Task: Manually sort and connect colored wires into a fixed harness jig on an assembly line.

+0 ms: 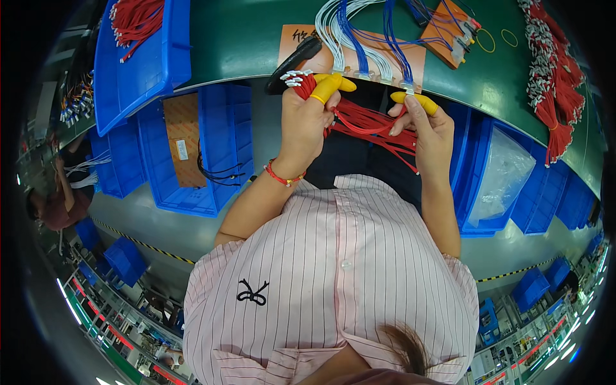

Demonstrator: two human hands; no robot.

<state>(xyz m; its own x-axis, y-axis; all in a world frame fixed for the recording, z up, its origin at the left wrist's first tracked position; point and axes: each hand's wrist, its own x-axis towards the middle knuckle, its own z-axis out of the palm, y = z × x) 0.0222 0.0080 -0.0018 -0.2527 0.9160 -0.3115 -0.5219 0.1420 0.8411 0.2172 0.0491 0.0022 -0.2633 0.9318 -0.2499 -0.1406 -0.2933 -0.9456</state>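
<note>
My left hand (304,120) is closed around a bundle of red wires (369,125); their small white end connectors stick out beyond its thumb side. The wires stretch across to my right hand (432,131), which pinches one wire end by a small white connector (409,90) at the table edge. Yellow finger cots cover some fingertips of both hands. Just beyond, blue wires (393,38) and white wires (331,38) run into a row of pale connectors on an orange sheet (292,37). A black curved object (296,63) lies beside my left hand.
Red wires lie in a blue tray (176,45) at the left, and more red bundles (557,96) at the right of the green table (237,38). An orange block (447,32) stands at the back. Blue bins (224,128) sit below the edge. Another person (64,205) is far left.
</note>
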